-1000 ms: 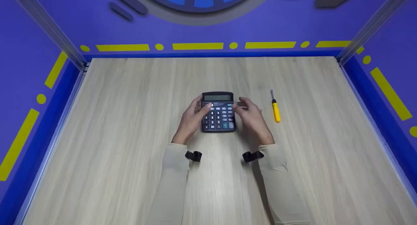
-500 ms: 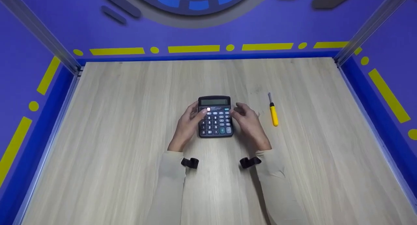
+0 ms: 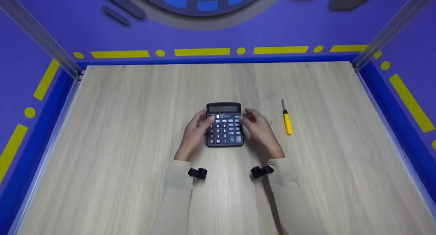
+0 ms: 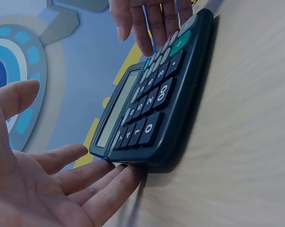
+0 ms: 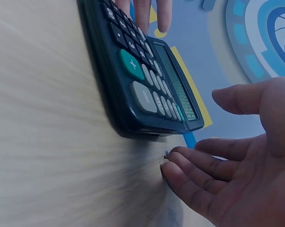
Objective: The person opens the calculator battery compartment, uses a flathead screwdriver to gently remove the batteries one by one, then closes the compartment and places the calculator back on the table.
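On a pale wood-grain table (image 3: 119,126), the head view shows a rectangular black calculator (image 3: 224,143) with a grey screen, lying between the person's left hand (image 3: 194,134) and right hand (image 3: 262,131). A slim screwdriver with a yellow handle (image 3: 287,123) and metal shaft lies beyond the right hand, well apart from the calculator.

In the left wrist view, the left hand is spread wide, thumb raised clear of the keys, fingertips at the calculator's left edge.

In the right wrist view, the right hand is likewise wide, thumb lifted, its fingers just beside the calculator's right edge; whether they touch the table, I cannot tell.
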A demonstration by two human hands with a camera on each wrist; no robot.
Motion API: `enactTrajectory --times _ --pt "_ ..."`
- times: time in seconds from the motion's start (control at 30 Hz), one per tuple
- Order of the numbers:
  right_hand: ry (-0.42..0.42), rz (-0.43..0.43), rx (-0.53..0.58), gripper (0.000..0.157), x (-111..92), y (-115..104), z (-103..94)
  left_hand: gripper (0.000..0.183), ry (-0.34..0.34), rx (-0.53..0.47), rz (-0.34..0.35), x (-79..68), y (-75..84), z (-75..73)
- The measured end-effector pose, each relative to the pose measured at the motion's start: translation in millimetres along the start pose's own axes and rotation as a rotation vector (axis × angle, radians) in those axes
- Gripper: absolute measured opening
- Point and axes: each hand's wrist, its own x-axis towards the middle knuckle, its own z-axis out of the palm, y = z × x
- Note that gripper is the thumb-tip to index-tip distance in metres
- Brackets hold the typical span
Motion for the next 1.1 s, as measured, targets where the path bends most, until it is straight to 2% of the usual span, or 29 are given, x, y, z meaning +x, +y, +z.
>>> enactTrajectory --times 0.23,0.37,0.5,0.7,1.1 --pt "-0.014 0.012 0.0 0.064 -2.8 1.5 1.8 0.068 0.001 -0.009 -0.004 -1.1 -2.8 0.8" --pt "-0.018 0.008 0.013 0.063 -2.2 2.3 1.2 0.065 0.023 -0.033 -0.01 -1.7 -1.1 0.3" --pt "-0.029 -0.004 0.041 0.062 -0.3 1.0 1.7 0.063 0.052 -0.038 -0.038 -1.5 2.8 -1.0" --pt "-0.052 -0.021 0.088 0.061 1.2 0.5 3.7 0.06 0.057 -0.095 -0.067 -1.8 4.4 -1.9" --pt "-0.058 -0.016 0.034 0.061 0.6 0.8 6.9 0.056 0.08 -0.045 -0.098 -1.4 4.9 -1.8"
